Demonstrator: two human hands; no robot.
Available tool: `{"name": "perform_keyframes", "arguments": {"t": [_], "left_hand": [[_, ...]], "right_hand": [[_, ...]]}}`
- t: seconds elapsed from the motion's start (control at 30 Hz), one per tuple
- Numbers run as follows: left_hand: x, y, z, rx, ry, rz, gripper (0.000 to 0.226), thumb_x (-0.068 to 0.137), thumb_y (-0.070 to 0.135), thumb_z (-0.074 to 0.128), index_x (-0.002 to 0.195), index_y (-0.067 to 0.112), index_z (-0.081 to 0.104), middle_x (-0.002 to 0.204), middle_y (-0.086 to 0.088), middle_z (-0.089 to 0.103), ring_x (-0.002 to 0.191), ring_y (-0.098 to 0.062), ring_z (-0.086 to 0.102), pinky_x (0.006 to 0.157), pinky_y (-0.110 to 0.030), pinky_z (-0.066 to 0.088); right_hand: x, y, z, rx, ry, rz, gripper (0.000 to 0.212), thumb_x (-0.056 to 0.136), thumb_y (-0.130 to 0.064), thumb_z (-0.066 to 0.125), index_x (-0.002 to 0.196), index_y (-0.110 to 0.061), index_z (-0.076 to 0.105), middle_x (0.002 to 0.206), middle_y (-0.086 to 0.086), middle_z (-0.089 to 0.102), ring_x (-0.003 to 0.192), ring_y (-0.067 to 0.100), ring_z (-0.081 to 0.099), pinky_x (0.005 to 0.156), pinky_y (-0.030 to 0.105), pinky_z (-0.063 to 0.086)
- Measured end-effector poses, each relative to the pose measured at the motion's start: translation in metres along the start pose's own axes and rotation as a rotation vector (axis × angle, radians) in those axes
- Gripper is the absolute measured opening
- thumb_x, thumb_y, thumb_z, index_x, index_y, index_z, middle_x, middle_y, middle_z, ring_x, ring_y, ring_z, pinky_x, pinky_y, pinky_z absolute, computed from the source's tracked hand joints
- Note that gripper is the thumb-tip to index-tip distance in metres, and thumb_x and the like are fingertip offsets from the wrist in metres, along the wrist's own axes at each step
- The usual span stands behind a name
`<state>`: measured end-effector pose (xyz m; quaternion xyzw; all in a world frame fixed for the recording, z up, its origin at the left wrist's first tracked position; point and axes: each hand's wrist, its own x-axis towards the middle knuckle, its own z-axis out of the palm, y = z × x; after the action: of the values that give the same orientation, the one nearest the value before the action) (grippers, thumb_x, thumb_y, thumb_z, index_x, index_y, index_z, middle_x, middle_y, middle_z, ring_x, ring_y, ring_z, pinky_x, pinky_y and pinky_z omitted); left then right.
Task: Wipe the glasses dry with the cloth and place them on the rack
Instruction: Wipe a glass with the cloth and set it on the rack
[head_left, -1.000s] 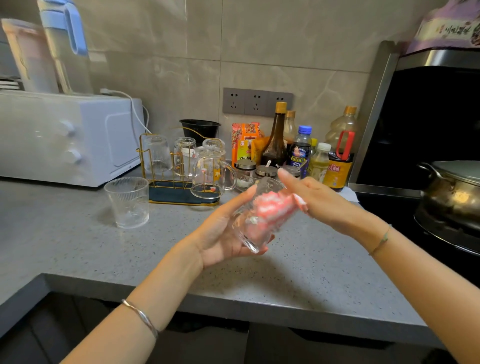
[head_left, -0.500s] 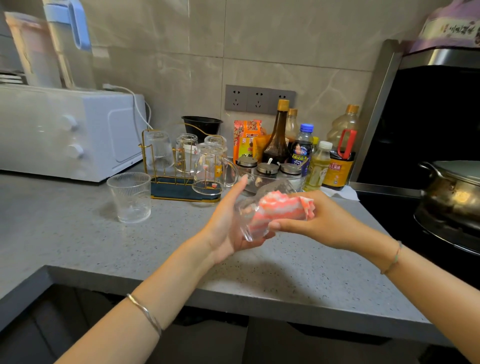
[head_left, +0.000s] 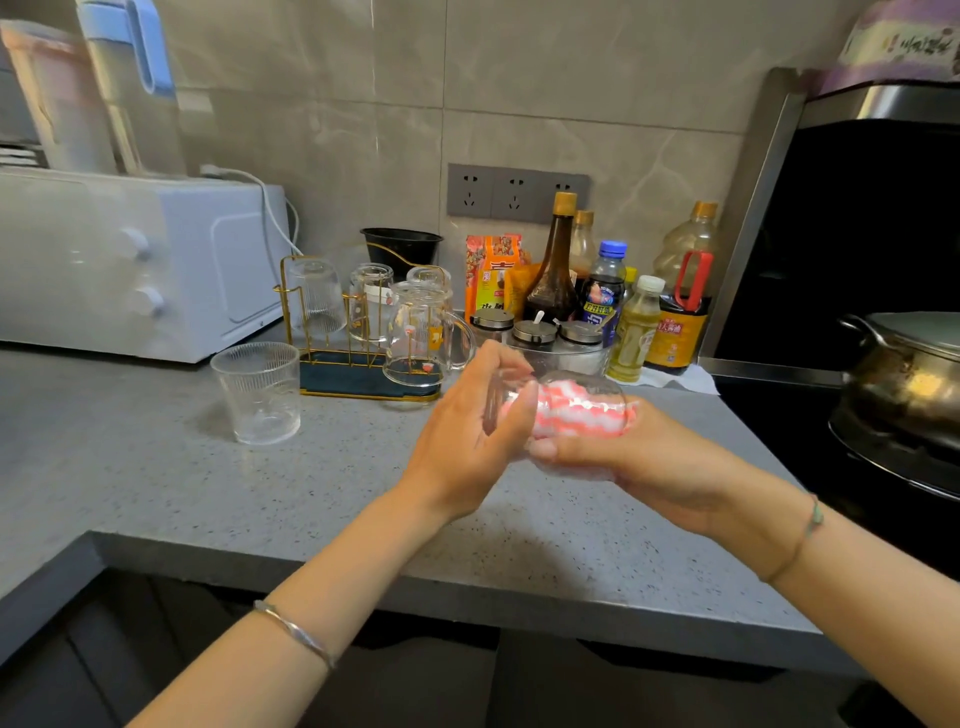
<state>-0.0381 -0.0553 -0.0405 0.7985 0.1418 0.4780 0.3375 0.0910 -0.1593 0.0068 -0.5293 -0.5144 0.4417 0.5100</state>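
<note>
Drying a glass over the surface (head_left: 156, 467), with the cloth pushed inside it.

From the left: a white oven (head_left: 130, 265), a ribbed tumbler (head_left: 258, 397) standing upright by itself, then the rack (head_left: 358, 364) with upturned glasses and a mug (head_left: 421, 338) at its near corner. My left hand (head_left: 467, 431) has its fingers curled round the base of the glass (head_left: 561, 387), partly hiding the jars (head_left: 535, 332) behind. My right hand (head_left: 639, 457) grips the cloth (head_left: 571, 413) at the mouth of the glass. Bottles (head_left: 553, 265) and a pot (head_left: 909, 374) stand further right. Since half a second ago, my right hand has rolled palm-up beneath the glass, which now lies more level.
</note>
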Motion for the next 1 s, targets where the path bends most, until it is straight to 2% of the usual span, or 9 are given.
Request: {"name": "perform_keyframes", "arguments": {"t": [0.13, 0.27, 0.47, 0.57, 0.67, 0.77, 0.83, 0.9, 1.0], "left_hand": [[-0.002, 0.01, -0.001, -0.143, -0.151, -0.293, 0.04, 0.086, 0.076, 0.033, 0.113, 0.045, 0.032, 0.112, 0.012, 0.059, 0.088, -0.007, 0.062, 0.063, -0.028, 0.053], [0.0, 0.023, 0.004, -0.418, -0.155, -0.735, 0.084, 0.08, 0.082, 0.021, 0.127, 0.02, 0.05, 0.094, -0.005, 0.064, 0.074, -0.017, 0.059, 0.047, -0.023, 0.049], [-0.006, 0.006, 0.013, -0.143, 0.034, -0.414, 0.052, 0.087, 0.073, 0.033, 0.102, 0.026, 0.046, 0.071, 0.006, 0.051, 0.059, -0.01, 0.046, 0.052, -0.028, 0.038], [-0.012, -0.007, 0.007, -0.04, -0.056, -0.124, 0.067, 0.077, 0.084, 0.031, 0.116, 0.03, 0.038, 0.095, 0.012, 0.059, 0.082, -0.009, 0.061, 0.069, -0.034, 0.053], [-0.013, -0.011, -0.002, 0.097, -0.139, 0.005, 0.068, 0.073, 0.089, 0.03, 0.124, 0.044, 0.026, 0.118, 0.038, 0.04, 0.104, -0.01, 0.057, 0.086, -0.036, 0.054], [-0.013, -0.007, -0.002, 0.065, -0.17, -0.018, 0.073, 0.073, 0.09, 0.029, 0.129, 0.045, 0.023, 0.121, 0.029, 0.043, 0.105, -0.012, 0.059, 0.089, -0.045, 0.053], [-0.013, -0.002, 0.001, -0.053, -0.192, -0.095, 0.078, 0.071, 0.09, 0.029, 0.135, 0.046, 0.021, 0.124, 0.027, 0.05, 0.104, -0.007, 0.061, 0.089, -0.038, 0.054], [-0.012, 0.005, 0.003, -0.162, -0.195, -0.283, 0.09, 0.067, 0.094, 0.023, 0.141, 0.043, 0.023, 0.124, 0.014, 0.056, 0.09, -0.003, 0.061, 0.072, -0.021, 0.055], [-0.007, 0.015, 0.005, -0.294, -0.172, -0.611, 0.091, 0.076, 0.088, 0.016, 0.136, 0.024, 0.04, 0.097, 0.0, 0.061, 0.073, -0.014, 0.056, 0.05, -0.022, 0.047]], "right_hand": [[0.001, 0.0, -0.002, -0.181, 0.07, -0.063, 0.031, 0.074, -0.002, 0.075, 0.1, -0.017, 0.07, 0.093, -0.002, 0.076, 0.088, 0.009, 0.071, 0.069, 0.015, 0.054], [0.001, 0.001, -0.001, -0.31, 0.059, -0.143, 0.038, 0.072, 0.0, 0.077, 0.101, -0.023, 0.068, 0.091, -0.01, 0.076, 0.088, 0.005, 0.071, 0.07, 0.012, 0.052], [0.003, 0.006, 0.008, -0.182, 0.035, -0.043, 0.035, 0.065, -0.017, 0.077, 0.099, -0.026, 0.069, 0.093, -0.014, 0.075, 0.088, 0.0, 0.07, 0.068, 0.01, 0.051], [0.002, 0.001, 0.002, -0.012, -0.003, 0.054, 0.033, 0.064, -0.023, 0.072, 0.096, -0.019, 0.07, 0.091, -0.005, 0.076, 0.084, 0.006, 0.071, 0.069, 0.015, 0.055], [-0.001, -0.002, -0.002, 0.036, -0.029, 0.1, 0.029, 0.064, -0.021, 0.071, 0.092, -0.015, 0.07, 0.091, 0.002, 0.076, 0.083, 0.011, 0.071, 0.076, 0.021, 0.057], [-0.002, -0.003, -0.003, 0.014, -0.002, 0.055, 0.029, 0.062, -0.02, 0.072, 0.09, -0.014, 0.071, 0.088, 0.0, 0.076, 0.081, 0.011, 0.071, 0.07, 0.02, 0.057], [-0.001, -0.002, -0.004, -0.043, 0.032, -0.009, 0.03, 0.063, -0.018, 0.073, 0.093, -0.015, 0.071, 0.087, -0.002, 0.076, 0.082, 0.009, 0.071, 0.065, 0.017, 0.054], [-0.001, -0.001, -0.004, -0.225, 0.054, -0.108, 0.029, 0.067, -0.012, 0.076, 0.094, -0.019, 0.072, 0.09, -0.005, 0.076, 0.086, 0.008, 0.071, 0.068, 0.015, 0.054], [-0.003, 0.002, 0.003, -0.389, 0.042, -0.215, 0.029, 0.074, -0.005, 0.076, 0.092, -0.027, 0.071, 0.087, -0.013, 0.075, 0.083, 0.003, 0.071, 0.069, 0.011, 0.052]]}}
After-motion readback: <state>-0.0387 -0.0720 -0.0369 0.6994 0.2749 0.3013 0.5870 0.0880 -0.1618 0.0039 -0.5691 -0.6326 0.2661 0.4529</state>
